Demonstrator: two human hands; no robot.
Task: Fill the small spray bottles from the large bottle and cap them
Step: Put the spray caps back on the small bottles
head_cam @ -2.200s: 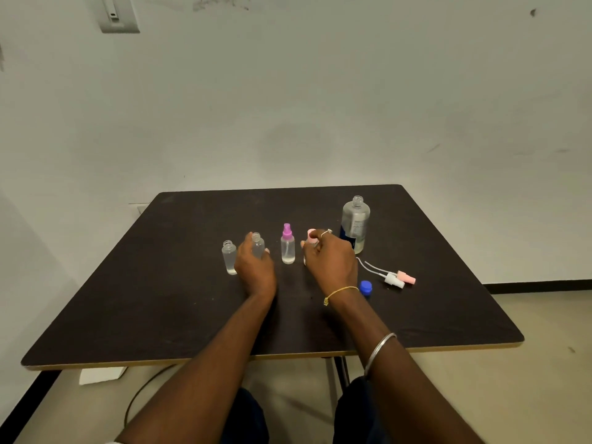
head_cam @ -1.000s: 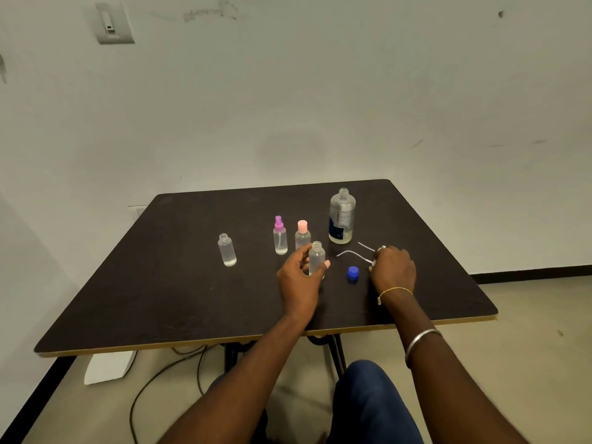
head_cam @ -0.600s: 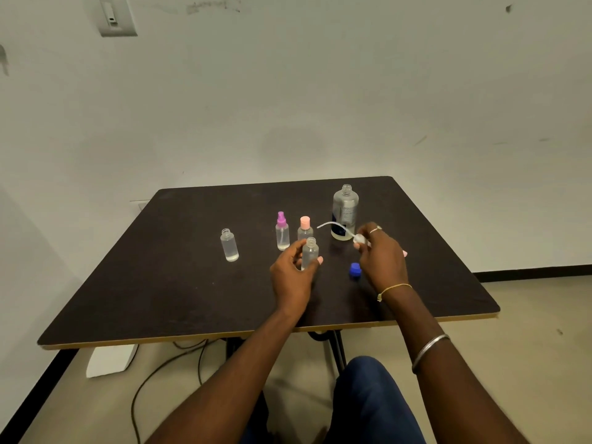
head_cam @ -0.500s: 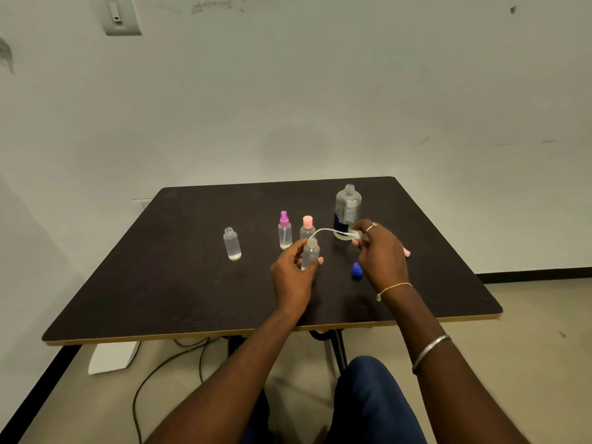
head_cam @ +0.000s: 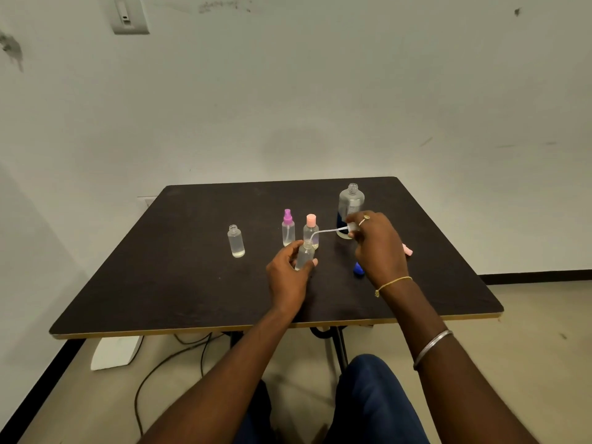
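Now the right hand (head_cam: 379, 248) pinches the white spray head (head_cam: 351, 228), its dip tube (head_cam: 326, 231) reaching leftward, tip curving down at the mouth of the small bottle (head_cam: 304, 256) (upright, uncapped), which the left hand (head_cam: 286, 280) grips over the table (head_cam: 192, 283).

The table (head_cam: 198, 328) is square, with a dark, matt top and a pale wooden edge band along its near side. Around its middle, toward the left edge, an uncapped small bottle (head_cam: 236, 241) stands upright with clear liquid in it. To its right, close together, stand a purple-topped spray bottle (head_cam: 288, 228) and a pink-capped bottle (head_cam: 311, 232). Nearer the far right corner stands the large bottle (head_cam: 351, 203), uncapped. A blue cap (head_cam: 358, 269) lies toward the right edge, and a pink piece (head_cam: 407, 249), only partly in view, lies just beyond it.
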